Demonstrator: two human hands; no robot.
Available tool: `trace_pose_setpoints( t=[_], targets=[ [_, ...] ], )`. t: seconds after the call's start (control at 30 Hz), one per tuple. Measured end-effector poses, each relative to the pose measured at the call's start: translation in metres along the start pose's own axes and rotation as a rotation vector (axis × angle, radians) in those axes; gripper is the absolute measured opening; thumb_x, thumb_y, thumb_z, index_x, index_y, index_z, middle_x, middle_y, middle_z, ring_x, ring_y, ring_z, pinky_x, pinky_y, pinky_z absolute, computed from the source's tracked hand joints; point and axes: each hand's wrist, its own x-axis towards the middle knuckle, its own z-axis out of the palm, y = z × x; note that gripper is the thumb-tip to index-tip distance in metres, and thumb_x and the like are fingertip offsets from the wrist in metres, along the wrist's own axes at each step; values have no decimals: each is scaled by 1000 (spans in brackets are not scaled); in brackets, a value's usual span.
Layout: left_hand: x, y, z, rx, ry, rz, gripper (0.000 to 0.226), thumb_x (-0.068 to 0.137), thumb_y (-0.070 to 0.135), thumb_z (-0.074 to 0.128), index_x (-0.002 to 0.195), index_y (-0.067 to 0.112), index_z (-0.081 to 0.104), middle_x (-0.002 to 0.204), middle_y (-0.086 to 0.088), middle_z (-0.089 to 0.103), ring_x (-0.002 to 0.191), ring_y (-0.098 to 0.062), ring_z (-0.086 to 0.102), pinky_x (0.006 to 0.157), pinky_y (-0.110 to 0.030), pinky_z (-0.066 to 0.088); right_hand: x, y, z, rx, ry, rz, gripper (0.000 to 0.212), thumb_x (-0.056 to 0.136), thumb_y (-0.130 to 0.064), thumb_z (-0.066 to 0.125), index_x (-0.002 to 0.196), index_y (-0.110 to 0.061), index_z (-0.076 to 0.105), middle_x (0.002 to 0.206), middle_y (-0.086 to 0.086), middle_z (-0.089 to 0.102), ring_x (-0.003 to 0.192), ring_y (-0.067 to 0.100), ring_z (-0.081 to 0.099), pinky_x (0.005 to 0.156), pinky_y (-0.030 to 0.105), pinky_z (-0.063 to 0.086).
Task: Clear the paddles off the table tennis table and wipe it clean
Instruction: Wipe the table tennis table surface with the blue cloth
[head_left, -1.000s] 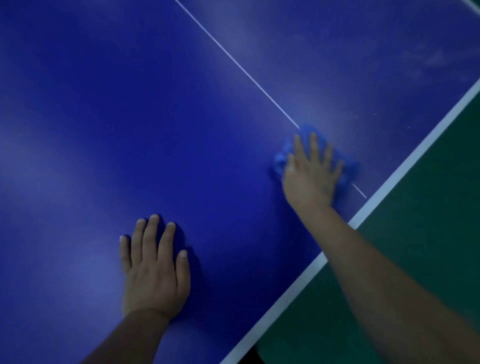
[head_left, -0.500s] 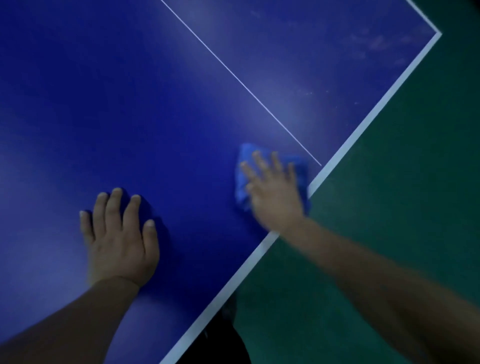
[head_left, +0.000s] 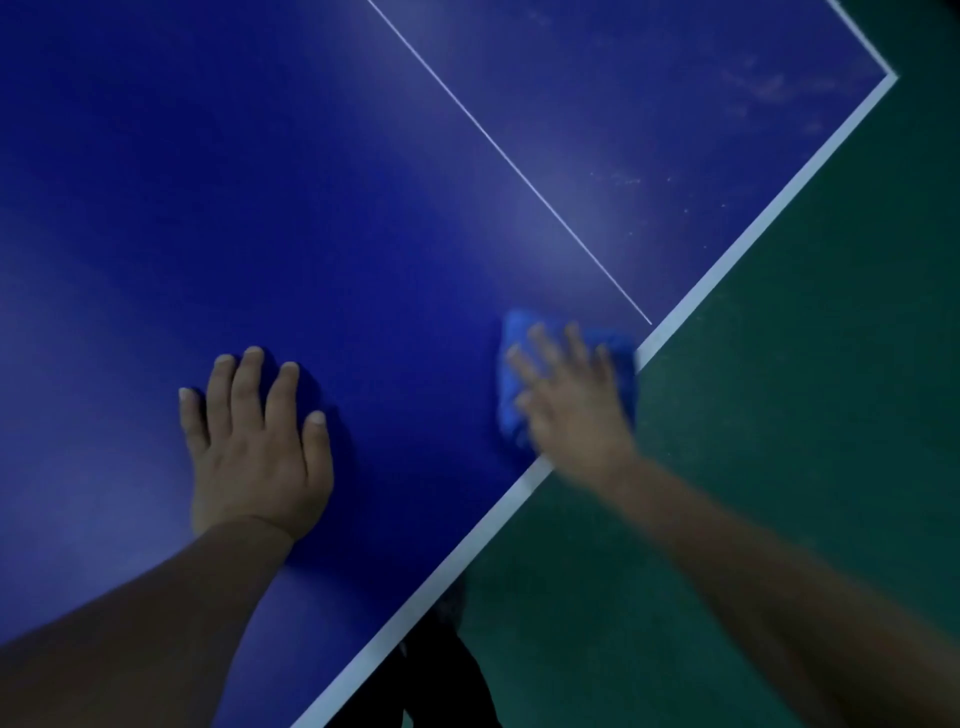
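Left hand (head_left: 257, 447) lay flat, fingers straight, on the blue tabletop (head_left: 260, 182), holding nothing, likely bracing the lean. Right hand (head_left: 569, 400), blurred, pressed spread fingers on a blue cloth (head_left: 511, 374) at the white edge line (head_left: 727, 260) just beside it, to wipe that margin. No paddles in view.

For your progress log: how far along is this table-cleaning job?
Done: no paddles show on the table. In hand: the right hand presses a blue cloth flat at the white edge line; the left hand rests flat on the table. Left: pale smudges near the far corner.
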Motion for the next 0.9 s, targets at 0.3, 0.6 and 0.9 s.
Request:
trace_pose_setpoints(
  t=[0.3,0.6,0.9],
  targets=[
    [-1,0,-2,24,-23,4,62,97,42,25,147,7,39,160,-17,23,152,-32,8,122,-54,-3,8,-70,-12,114,-67,136,59,101,-47,16,157,-31,22,166,-2,12,153,31,4,121,56,4],
    [0,1,-1,47,-10,13,62,97,41,26,145,5,43,157,-18,29,150,-35,14,121,-56,1,45,52,-30,-21,-202,71,69,94,-68,10,157,-40,9,166,-11,-1,153,24,-3,120,51,10],
    [-1,9,0,119,50,-26,63,95,39,29,140,1,50,153,-21,38,146,-39,26,119,-56,9,88,-46,-25,100,-37,-142,62,102,-48,20,158,-21,18,167,1,5,153,25,-3,123,52,2]
  ],
)
